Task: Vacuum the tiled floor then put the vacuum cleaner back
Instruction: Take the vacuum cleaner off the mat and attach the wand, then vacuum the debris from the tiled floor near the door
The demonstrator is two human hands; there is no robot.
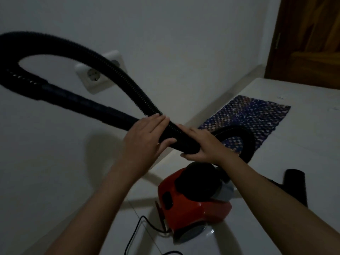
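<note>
A red canister vacuum cleaner (193,205) stands on the white tiled floor (287,214) below my arms. Its black ribbed hose (117,70) rises from the canister, passes through both hands and loops up to the left, ending in a dark rigid tube (82,101) that comes back toward my hands. My left hand (145,138) wraps the hose and tube where they cross. My right hand (202,144) grips the hose just to the right of it. A black nozzle piece (296,183) lies on the floor at right.
A white double wall socket (99,74) sits on the white wall behind the hose loop. The black power cord (139,227) trails on the floor by the canister. A blue patterned mat (257,116) lies by the wall. A brown wooden door (309,37) stands at the upper right.
</note>
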